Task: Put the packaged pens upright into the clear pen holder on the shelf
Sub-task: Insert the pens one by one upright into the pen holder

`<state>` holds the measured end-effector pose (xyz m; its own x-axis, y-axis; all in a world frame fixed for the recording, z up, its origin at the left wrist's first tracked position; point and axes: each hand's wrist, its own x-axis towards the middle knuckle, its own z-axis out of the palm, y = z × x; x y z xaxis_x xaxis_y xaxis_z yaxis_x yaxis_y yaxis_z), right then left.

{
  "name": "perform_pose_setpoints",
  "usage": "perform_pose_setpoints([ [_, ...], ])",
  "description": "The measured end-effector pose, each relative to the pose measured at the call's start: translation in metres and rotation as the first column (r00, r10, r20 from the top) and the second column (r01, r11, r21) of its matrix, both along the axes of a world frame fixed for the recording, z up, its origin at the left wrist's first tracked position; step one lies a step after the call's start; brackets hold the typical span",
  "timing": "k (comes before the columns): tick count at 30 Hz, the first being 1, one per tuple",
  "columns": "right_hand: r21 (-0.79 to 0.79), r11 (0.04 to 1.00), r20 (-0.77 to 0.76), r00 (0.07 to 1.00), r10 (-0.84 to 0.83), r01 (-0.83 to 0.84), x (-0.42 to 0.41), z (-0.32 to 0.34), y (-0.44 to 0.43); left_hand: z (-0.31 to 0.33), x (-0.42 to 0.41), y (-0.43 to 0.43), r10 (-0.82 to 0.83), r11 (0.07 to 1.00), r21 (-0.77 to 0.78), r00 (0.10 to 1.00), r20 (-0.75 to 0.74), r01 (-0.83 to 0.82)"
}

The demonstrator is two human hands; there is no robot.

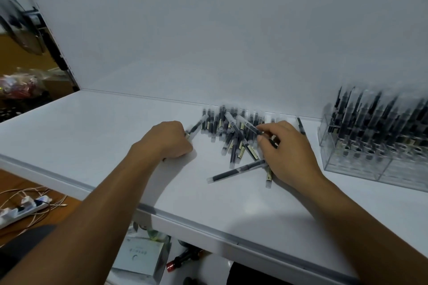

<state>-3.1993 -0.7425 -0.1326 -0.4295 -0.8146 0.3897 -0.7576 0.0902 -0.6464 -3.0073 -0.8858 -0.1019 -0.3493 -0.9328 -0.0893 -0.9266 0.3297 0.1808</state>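
A loose pile of black pens in clear plastic sleeves (228, 131) lies on the white shelf (92, 136), close to the white back panel (185, 53), the pens crossing one another at many angles. The left hand (170, 140) rests on the shelf at the left edge of the pile with its fingers curled round one sleeved pen (196, 126), which sticks out up and to the right from the fist. The right hand (287, 148) lies over the right side of the pile, thumb and fingertips pinching another sleeved pen (249, 125) that slants up to the left above the heap. One more sleeved pen (236, 172) lies apart at the near side of the pile, just beside the right hand. To the right stands the clear acrylic pen holder (347, 166), well filled with black pens standing upright in its compartments. Below the shelf's front edge, a white power strip with cables (23, 209) lies on the floor at the left, and a white box (141, 258) sits lower down.
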Motion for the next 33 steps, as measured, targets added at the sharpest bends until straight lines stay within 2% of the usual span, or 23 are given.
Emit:
perform_pose_setpoints([
  [4,-0.018,1.0,0.01,1.0,0.003,-0.003,-0.001,-0.001,0.002,-0.01,-0.004,-0.004,-0.037,0.997,-0.063,0.999,0.016,0.038],
  [8,-0.048,0.999,0.095,0.995,0.017,-0.012,0.0,0.002,0.005,-0.017,-0.001,-0.003,-0.046,0.993,-0.113,0.984,-0.174,0.027],
  [11,-0.08,0.997,0.178,0.983,0.038,-0.024,0.002,0.004,0.007,-0.016,0.002,-0.001,-0.06,0.994,-0.102,0.928,-0.369,0.023],
  [15,-0.131,0.991,0.303,0.95,0.074,-0.035,0.003,0.008,0.011,-0.004,-0.001,0.01,-0.097,0.992,-0.116,0.887,-0.452,0.049],
  [17,-0.159,0.986,0.349,0.932,0.097,-0.044,0.003,0.015,0.017,0.002,-0.007,0.02,-0.104,0.995,-0.067,0.799,-0.592,0.08],
  [20,-0.184,0.982,0.347,0.932,0.104,-0.041,-0.004,0.03,0.029,0.014,-0.022,0.044,-0.055,0.986,0.044,0.569,-0.82,0.158],
  [23,-0.204,0.979,0.355,0.931,0.087,-0.014,-0.019,0.039,0.048,0.02,-0.044,0.073,-0.002,0.951,0.119,0.392,-0.92,0.285],
  [29,-0.244,0.964,0.4,0.917,-0.002,0.108,-0.06,0.044,0.1,0.003,-0.091,0.119,0.092,0.815,0.177,0.179,-0.98,0.552],
  [33,-0.306,0.926,0.422,0.903,-0.074,0.219,-0.09,0.052,0.132,-0.006,-0.118,0.146,0.098,0.73,0.166,0.14,-0.985,0.662],
])
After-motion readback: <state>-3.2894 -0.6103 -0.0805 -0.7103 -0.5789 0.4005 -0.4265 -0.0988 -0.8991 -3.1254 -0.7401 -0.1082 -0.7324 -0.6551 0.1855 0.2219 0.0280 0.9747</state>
